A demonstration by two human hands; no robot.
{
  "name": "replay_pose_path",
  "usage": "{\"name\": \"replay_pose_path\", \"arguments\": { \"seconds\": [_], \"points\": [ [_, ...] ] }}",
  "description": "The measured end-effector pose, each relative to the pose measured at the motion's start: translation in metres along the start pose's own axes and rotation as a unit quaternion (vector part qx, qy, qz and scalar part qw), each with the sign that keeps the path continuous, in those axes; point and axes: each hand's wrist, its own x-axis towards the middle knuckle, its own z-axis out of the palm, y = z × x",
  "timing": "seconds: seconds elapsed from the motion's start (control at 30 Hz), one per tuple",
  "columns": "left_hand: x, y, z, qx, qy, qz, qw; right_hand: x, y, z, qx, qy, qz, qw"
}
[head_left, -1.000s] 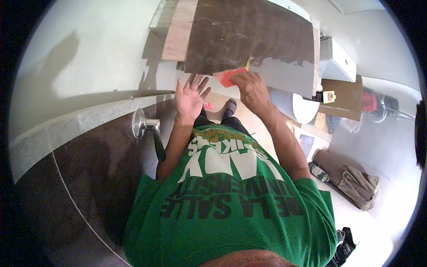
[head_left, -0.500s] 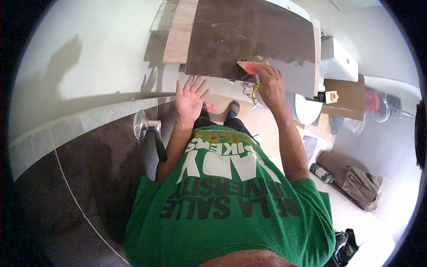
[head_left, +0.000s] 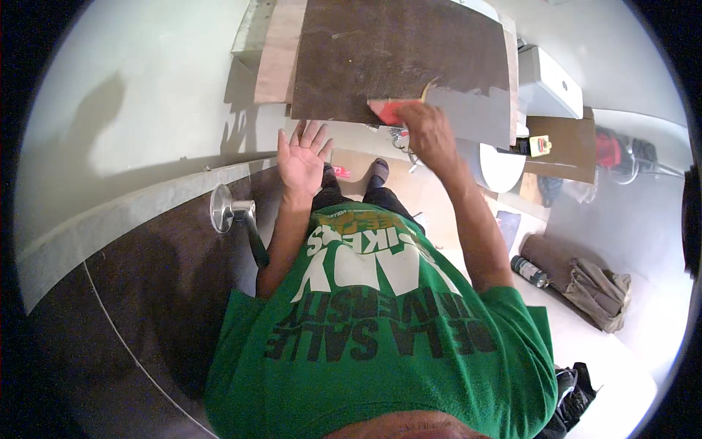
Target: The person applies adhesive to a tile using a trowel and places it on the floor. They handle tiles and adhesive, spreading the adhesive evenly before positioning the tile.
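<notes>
A flat orange-red spreader (head_left: 386, 111) is gripped in my right hand (head_left: 433, 139). Its edge rests on a board (head_left: 468, 117) near the side closest to me. Dark brown coating (head_left: 365, 51) covers most of the board's face, while the right-hand strip is plain grey with a ragged border between the two. Yellowish wet material shows just above the spreader. My left hand (head_left: 302, 164) hovers in front of the board's near left corner, palm up and fingers spread, holding nothing.
Pale wood (head_left: 278, 55) sticks out under the board's left side. A toilet bowl (head_left: 501, 167) and cistern (head_left: 556, 80) stand at right, near cardboard (head_left: 570, 157) bearing a yellow item (head_left: 540, 145). At left, a door handle (head_left: 232, 208) juts from a brown door. A canister (head_left: 528, 271) lies at lower right.
My right hand and the spreader have slid left along the board's near edge. The whole view has shifted slightly; my left hand stays open.
</notes>
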Motion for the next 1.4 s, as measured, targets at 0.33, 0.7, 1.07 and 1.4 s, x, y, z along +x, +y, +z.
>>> {"name": "replay_pose_path", "arguments": {
  "seconds": [0.33, 0.7, 1.07, 1.4],
  "points": [
    [-0.004, 0.001, 0.006, 0.038, 0.040, 0.005, 0.998, -0.013, 0.014, -0.044, -0.011, 0.164, 0.102, 0.981],
    [-0.008, -0.017, 0.006, 0.040, 0.052, -0.030, 0.997, -0.004, 0.078, -0.032, -0.079, 0.135, 0.161, 0.974],
    [0.013, -0.051, 0.026, 0.097, 0.014, -0.019, 0.995, -0.040, 0.032, -0.025, 0.005, 0.039, 0.034, 0.999],
    [0.014, -0.060, 0.032, 0.107, 0.011, 0.011, 0.994, -0.041, 0.079, -0.075, -0.027, 0.201, 0.109, 0.973]
  ]
}}
